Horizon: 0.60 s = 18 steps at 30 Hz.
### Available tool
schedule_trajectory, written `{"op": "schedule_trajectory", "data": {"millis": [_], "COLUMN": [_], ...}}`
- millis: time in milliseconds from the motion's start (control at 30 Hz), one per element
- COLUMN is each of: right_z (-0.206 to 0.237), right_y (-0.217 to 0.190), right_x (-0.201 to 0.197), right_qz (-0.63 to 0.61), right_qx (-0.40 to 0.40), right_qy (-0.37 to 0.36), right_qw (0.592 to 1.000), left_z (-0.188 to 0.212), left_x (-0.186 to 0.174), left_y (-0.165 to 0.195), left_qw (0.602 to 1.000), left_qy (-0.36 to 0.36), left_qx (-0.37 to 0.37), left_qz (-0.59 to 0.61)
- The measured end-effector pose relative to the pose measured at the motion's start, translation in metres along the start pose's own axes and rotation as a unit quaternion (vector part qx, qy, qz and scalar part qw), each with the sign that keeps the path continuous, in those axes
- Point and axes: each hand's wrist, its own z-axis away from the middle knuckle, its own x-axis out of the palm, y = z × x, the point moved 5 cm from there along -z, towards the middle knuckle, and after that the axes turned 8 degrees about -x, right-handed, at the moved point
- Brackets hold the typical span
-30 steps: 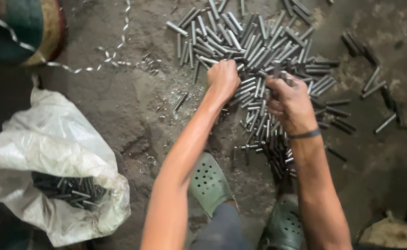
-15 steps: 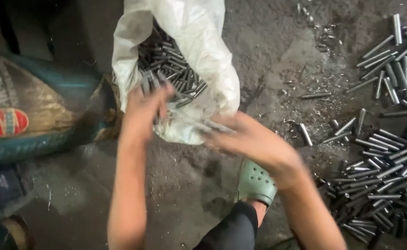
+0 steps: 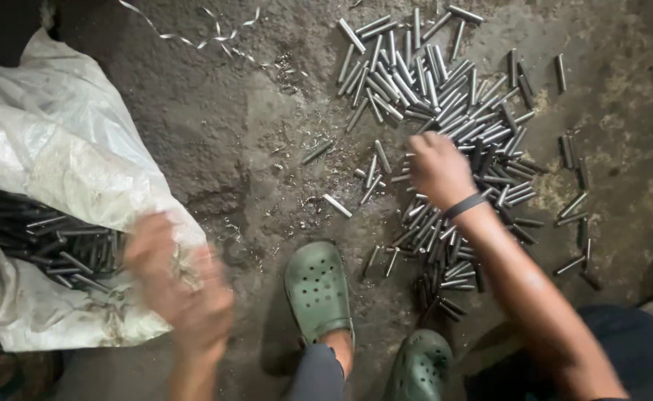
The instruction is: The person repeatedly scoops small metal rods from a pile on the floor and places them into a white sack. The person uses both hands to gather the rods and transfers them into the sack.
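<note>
Rough grey concrete floor [image 3: 252, 134] is spreading under everything we are looking down on. Nearest us, at six o'clock, our two green clogs [image 3: 317, 289] are standing on it. At seven o'clock our left hand [image 3: 178, 286] is blurring over the mouth of the white plastic sack [image 3: 52, 141], which is holding dark metal rods; we cannot tell whether its fingers are spread or pinching anything. Farther out, toward two o'clock, our right hand [image 3: 438, 169], a dark band on its wrist, is curling its fingers down onto the pile of short metal rods [image 3: 430, 82] lying loose on the floor. Thin metal shavings [image 3: 193, 26] are trailing at twelve o'clock.
</note>
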Motion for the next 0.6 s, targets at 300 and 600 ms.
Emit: {"op": "schedule_trajectory", "data": {"millis": [300, 600], "right_z": [0.019, -0.004], "right_y": [0.048, 0.036], "right_x": [0.038, 0.026], "right_qz": [0.068, 0.095], "right_qx": [-0.061, -0.157], "right_qy": [-0.069, -0.114], "right_qw": [0.993, 0.976], "left_z": [0.049, 0.084], "left_x": [0.206, 0.248], "left_y": [0.041, 0.012], "left_qw": [0.959, 0.949], "left_qy": [-0.268, -0.308], "left_qx": [0.019, -0.019], "left_qz": [0.086, 0.068]}}
